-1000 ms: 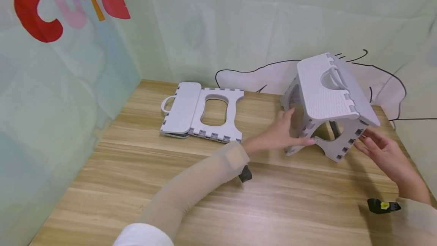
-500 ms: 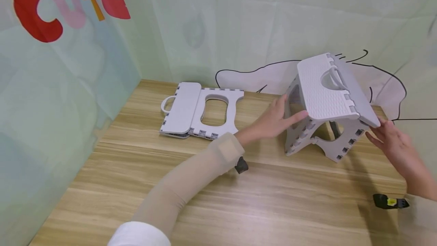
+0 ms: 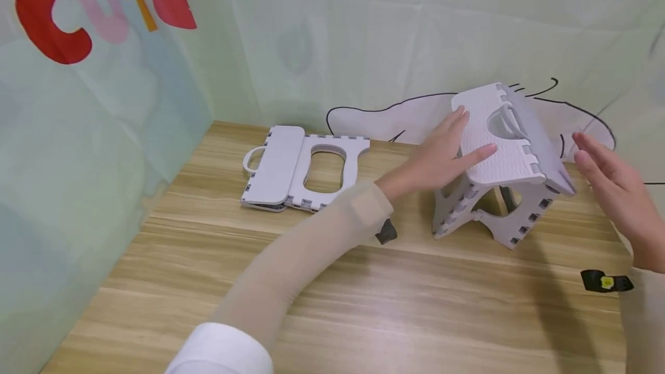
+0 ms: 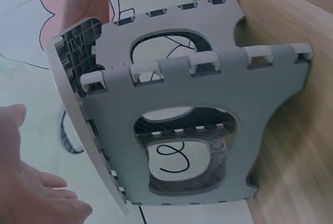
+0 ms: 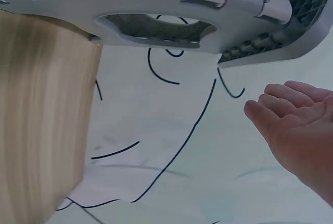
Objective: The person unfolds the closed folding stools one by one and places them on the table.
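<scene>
A white folding step stool (image 3: 496, 160) stands partly unfolded at the right of the table, its top peaked along the middle hinge and a handle loop at the ridge. My left hand (image 3: 439, 152) is over the left half of that top, fingers spread and straight. In the left wrist view the left hand (image 4: 31, 182) shows beside the top panel, and the stool's side frame (image 4: 187, 104) faces the camera. To the right of the sloping right panel, my right hand (image 3: 618, 189) is held up with straight fingers. A gap separates the right hand (image 5: 296, 115) from the panel's edge in the right wrist view.
A second folding stool (image 3: 275, 166) lies folded flat on the wooden table (image 3: 363, 310), left of the standing one, its handle pointing left. A printed cloth backdrop (image 3: 384, 33) hangs along the table's back and left sides.
My left hand has risen from the stool's leg side to its top. My right hand has come away from the right panel's lower edge and moved up. The stool has stayed nearly still.
</scene>
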`<state>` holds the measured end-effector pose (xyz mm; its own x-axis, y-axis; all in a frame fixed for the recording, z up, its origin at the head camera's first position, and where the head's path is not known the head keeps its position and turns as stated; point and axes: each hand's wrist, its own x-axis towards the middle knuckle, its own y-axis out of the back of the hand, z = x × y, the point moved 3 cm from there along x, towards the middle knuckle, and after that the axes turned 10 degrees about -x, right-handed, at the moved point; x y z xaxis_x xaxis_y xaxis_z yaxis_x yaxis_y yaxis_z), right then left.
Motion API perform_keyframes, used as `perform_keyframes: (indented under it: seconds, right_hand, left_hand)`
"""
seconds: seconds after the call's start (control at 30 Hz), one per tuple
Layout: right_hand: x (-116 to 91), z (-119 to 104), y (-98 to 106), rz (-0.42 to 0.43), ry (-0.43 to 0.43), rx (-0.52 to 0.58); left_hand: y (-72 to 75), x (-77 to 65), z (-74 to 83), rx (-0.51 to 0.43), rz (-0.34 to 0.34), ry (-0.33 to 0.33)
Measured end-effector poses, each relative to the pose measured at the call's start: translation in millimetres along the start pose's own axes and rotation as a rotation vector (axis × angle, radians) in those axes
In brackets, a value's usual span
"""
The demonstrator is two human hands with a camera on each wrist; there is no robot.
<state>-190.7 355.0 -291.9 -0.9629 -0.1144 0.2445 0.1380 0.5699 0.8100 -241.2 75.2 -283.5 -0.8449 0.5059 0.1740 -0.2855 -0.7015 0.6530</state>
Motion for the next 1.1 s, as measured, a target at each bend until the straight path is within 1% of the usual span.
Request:
perform_keyframes:
  seconds: [0.1,0.17,0.3,0.37,0.53,0.7,0.93,1.1]
  right_hand:
    - [12.4,-12.8,1.2,-0.033,0.031,-0.041]
    - [19.3,-19.2,-1.4,-0.059,0.057,-0.051]
    - [29.5,-27.4,-5.5,-0.107,0.094,-0.056]
    - [34.0,-30.0,-7.2,-0.13,0.107,-0.048]
    - [45.0,-34.2,-11.9,-0.175,0.125,-0.029]
    - [51.2,-35.9,-14.2,-0.192,0.149,-0.018]
    - [54.0,-35.7,-17.1,-0.207,0.181,0.001]
    - [52.5,-33.4,-21.2,-0.216,0.169,0.04]
  left_hand:
    - [-4.4,7.2,10.6,0.072,-0.006,0.018]
    - [-7.9,10.8,14.9,0.132,-0.01,0.03]
    - [-13.6,18.4,19.5,0.229,-0.014,0.061]
    - [-15.9,22.8,19.8,0.263,-0.019,0.079]
    - [-21.5,34.8,17.0,0.306,-0.036,0.127]
    - [-28.3,44.8,15.3,0.345,-0.061,0.132]
    - [-35.1,50.8,13.6,0.389,-0.066,0.143]
    - [-37.9,51.1,13.5,0.42,-0.071,0.152]
